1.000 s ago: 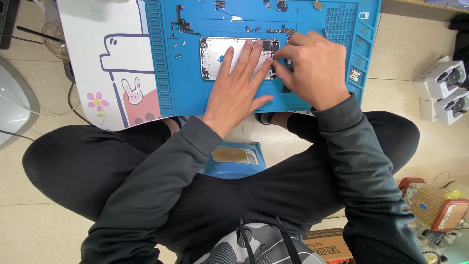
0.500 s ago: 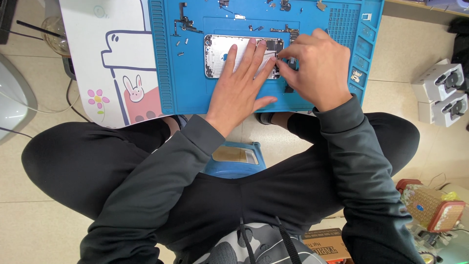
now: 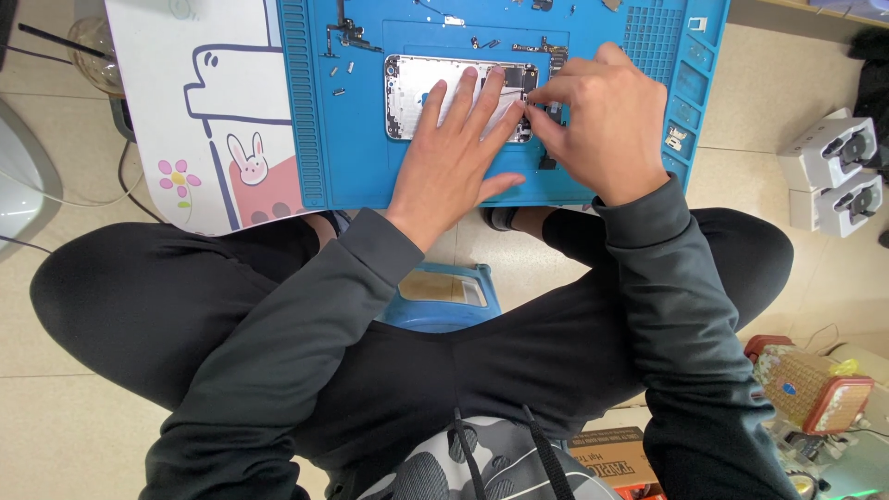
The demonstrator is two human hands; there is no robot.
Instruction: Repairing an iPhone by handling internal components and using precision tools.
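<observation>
An opened silver phone housing [image 3: 414, 93] lies on a blue repair mat [image 3: 361, 157] laid over a low table. My left hand [image 3: 458, 143] rests flat on the housing, fingers spread and pressing it down. My right hand [image 3: 593, 125] is at the housing's right end with thumb and forefinger pinched together on a small part there; what it pinches is too small to tell. Small screws and dark phone parts [image 3: 347, 32] lie scattered on the mat above the housing.
A white mat with a cartoon rabbit and flower [image 3: 218, 120] lies left of the blue mat. My crossed legs in black fill the middle, over a blue stool [image 3: 444, 296]. White boxes [image 3: 838, 171] sit at right, a red-lidded container [image 3: 810, 389] at lower right.
The view shifted slightly. My left hand stays flat on the housing; my right hand's fingers have tightened into a pinch at its right end.
</observation>
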